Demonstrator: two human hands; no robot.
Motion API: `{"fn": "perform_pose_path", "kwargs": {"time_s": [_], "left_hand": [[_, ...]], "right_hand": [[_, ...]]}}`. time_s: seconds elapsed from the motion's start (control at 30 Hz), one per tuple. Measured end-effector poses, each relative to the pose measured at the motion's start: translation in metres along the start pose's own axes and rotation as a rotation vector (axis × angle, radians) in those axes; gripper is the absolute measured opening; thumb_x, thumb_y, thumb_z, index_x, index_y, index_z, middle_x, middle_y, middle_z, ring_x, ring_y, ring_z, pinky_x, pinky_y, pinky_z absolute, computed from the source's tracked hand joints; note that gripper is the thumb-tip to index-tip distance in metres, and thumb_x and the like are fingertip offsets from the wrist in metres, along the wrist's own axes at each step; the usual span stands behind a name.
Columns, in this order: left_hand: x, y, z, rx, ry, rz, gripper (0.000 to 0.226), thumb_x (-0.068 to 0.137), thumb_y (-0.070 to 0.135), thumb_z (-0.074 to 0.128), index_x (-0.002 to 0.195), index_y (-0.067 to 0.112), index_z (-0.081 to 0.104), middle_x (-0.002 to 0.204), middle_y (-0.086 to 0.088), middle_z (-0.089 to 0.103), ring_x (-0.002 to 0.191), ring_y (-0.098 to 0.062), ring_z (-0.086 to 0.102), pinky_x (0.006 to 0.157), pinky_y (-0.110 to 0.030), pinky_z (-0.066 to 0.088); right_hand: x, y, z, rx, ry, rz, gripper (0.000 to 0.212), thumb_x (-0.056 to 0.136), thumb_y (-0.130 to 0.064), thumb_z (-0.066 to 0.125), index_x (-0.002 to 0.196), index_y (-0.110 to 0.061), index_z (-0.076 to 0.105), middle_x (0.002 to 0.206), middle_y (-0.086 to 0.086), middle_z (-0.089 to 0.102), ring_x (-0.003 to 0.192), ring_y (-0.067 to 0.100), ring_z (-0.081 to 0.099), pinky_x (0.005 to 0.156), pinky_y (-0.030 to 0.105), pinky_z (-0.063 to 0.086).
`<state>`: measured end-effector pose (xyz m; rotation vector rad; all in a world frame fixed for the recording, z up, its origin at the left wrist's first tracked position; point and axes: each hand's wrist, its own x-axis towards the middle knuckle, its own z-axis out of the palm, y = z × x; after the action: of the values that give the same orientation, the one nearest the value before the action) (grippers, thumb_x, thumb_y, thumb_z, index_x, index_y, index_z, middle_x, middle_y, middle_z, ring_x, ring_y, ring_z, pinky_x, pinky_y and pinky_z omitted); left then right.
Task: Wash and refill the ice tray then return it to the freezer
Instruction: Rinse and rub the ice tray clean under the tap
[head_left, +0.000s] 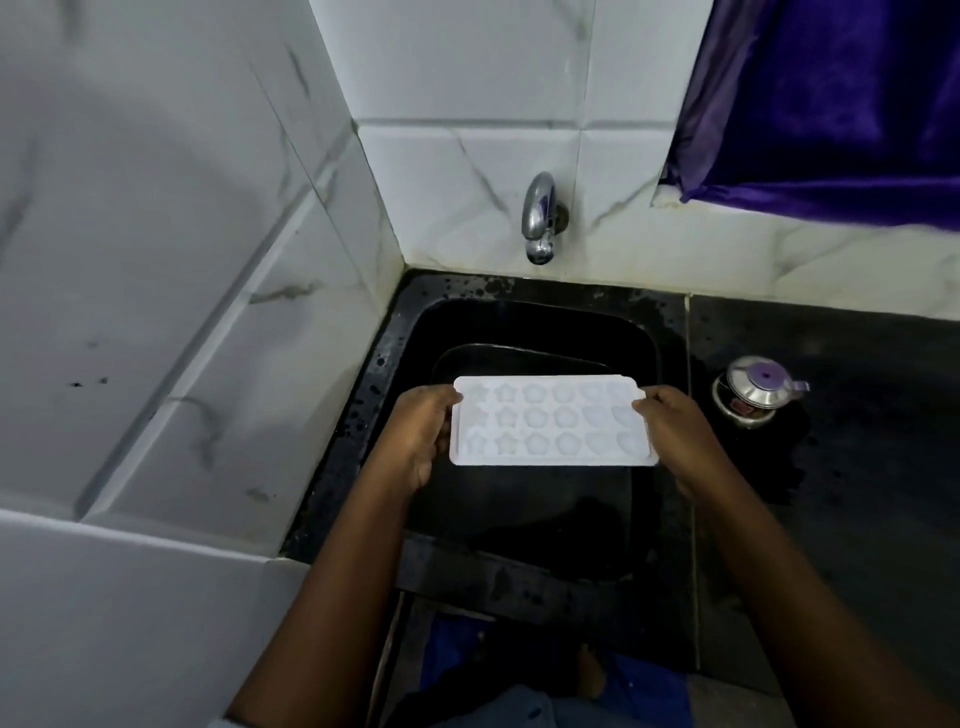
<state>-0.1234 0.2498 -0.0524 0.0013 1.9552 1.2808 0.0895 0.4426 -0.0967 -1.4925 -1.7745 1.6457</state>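
Left hand at nine o'clock and right hand at three each clamp a short end of the white ice tray, level over the sink, tap at twelve. Tray looks light and thin, likely slippery wet; the ends suit gripping.

White marbled wall tiles; purple curtain upper right, possibly velvet; black countertop; dim light.

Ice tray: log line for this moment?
white plastic ice tray face-up over black sink | left hand holds left end | right hand holds right end | chrome wall tap: no stream visible
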Motion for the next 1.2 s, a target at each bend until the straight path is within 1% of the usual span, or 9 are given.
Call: {"fn": "perform_pose_path", "kwargs": {"time_s": [0.1, 0.23, 0.4, 0.5, 0.6, 0.67, 0.73, 0.97, 1.2], "left_hand": [[0.014, 0.014, 0.004, -0.057, 0.013, 0.012, 0.031, 0.091, 0.027, 0.063, 0.108, 0.005, 0.077, 0.104, -0.020, 0.074, 0.092, -0.035, 0.065, 0.080, -0.046, 0.052], [0.019, 0.036, 0.010, -0.121, -0.027, 0.017, 0.023, 0.103, 0.027, 0.058, 0.099, 0.011, 0.074, 0.103, -0.016, 0.076, 0.092, -0.035, 0.067, 0.083, -0.044, 0.051], [0.023, 0.050, 0.016, -0.189, -0.120, -0.004, 0.023, 0.106, 0.035, 0.056, 0.100, 0.017, 0.069, 0.101, -0.012, 0.076, 0.087, -0.030, 0.070, 0.078, -0.040, 0.055], [0.025, 0.052, 0.017, -0.209, -0.161, -0.002, 0.022, 0.106, 0.040, 0.057, 0.098, 0.022, 0.066, 0.098, -0.009, 0.074, 0.086, -0.027, 0.070, 0.070, -0.037, 0.055], [0.028, 0.053, 0.017, -0.219, -0.186, 0.019, 0.023, 0.106, 0.041, 0.056, 0.095, 0.023, 0.064, 0.092, -0.005, 0.075, 0.083, -0.023, 0.072, 0.065, -0.035, 0.054], [0.031, 0.053, 0.016, -0.230, -0.199, 0.056, 0.027, 0.108, 0.039, 0.054, 0.095, 0.020, 0.068, 0.076, 0.001, 0.079, 0.066, -0.016, 0.076, 0.053, -0.026, 0.056], [0.033, 0.052, 0.015, -0.236, -0.207, 0.085, 0.032, 0.108, 0.040, 0.053, 0.097, 0.017, 0.072, 0.070, 0.005, 0.079, 0.057, -0.010, 0.074, 0.045, -0.021, 0.053], [0.033, 0.053, 0.011, -0.250, -0.185, 0.121, 0.035, 0.106, 0.043, 0.055, 0.103, 0.016, 0.077, 0.083, 0.000, 0.081, 0.064, -0.011, 0.077, 0.048, -0.022, 0.055], [0.028, 0.058, 0.010, -0.231, -0.200, 0.206, 0.037, 0.109, 0.043, 0.046, 0.107, 0.020, 0.076, 0.086, 0.006, 0.082, 0.071, -0.007, 0.077, 0.055, -0.021, 0.057]], "right_hand": [[0.010, -0.010, -0.004, 0.001, 0.019, -0.013, 0.021, 0.095, -0.011, 0.052, 0.098, -0.020, 0.071, 0.105, 0.010, 0.072, 0.091, 0.028, 0.070, 0.077, 0.045, 0.058], [0.014, -0.018, -0.004, -0.006, 0.048, -0.036, 0.030, 0.088, -0.009, 0.049, 0.101, -0.024, 0.072, 0.106, 0.005, 0.074, 0.096, 0.028, 0.072, 0.084, 0.052, 0.060], [0.015, -0.021, 0.005, 0.063, 0.058, -0.021, 0.035, 0.097, 0.002, 0.048, 0.111, -0.021, 0.070, 0.105, 0.002, 0.073, 0.087, 0.019, 0.071, 0.067, 0.033, 0.055], [0.017, -0.021, 0.008, 0.150, 0.076, 0.029, 0.031, 0.099, 0.002, 0.050, 0.108, -0.020, 0.071, 0.103, 0.002, 0.073, 0.086, 0.019, 0.071, 0.064, 0.031, 0.053], [0.022, -0.020, 0.010, 0.212, 0.059, 0.074, 0.030, 0.099, -0.001, 0.052, 0.104, -0.022, 0.073, 0.108, 0.008, 0.075, 0.095, 0.029, 0.073, 0.075, 0.039, 0.059], [0.023, -0.021, 0.012, 0.230, 0.045, 0.085, 0.029, 0.098, -0.001, 0.053, 0.104, -0.022, 0.073, 0.112, 0.010, 0.076, 0.100, 0.032, 0.074, 0.083, 0.046, 0.060], [0.025, -0.022, 0.014, 0.241, 0.043, 0.085, 0.028, 0.096, -0.002, 0.054, 0.105, -0.021, 0.072, 0.114, 0.011, 0.076, 0.101, 0.033, 0.074, 0.087, 0.050, 0.061], [0.030, -0.034, 0.016, 0.264, 0.046, 0.070, 0.023, 0.089, -0.004, 0.060, 0.106, -0.017, 0.070, 0.109, 0.013, 0.076, 0.101, 0.035, 0.074, 0.090, 0.059, 0.060], [0.029, -0.048, 0.014, 0.295, 0.057, -0.027, 0.038, 0.081, -0.009, 0.059, 0.115, -0.023, 0.070, 0.116, 0.006, 0.075, 0.108, 0.031, 0.072, 0.094, 0.057, 0.059]]}}
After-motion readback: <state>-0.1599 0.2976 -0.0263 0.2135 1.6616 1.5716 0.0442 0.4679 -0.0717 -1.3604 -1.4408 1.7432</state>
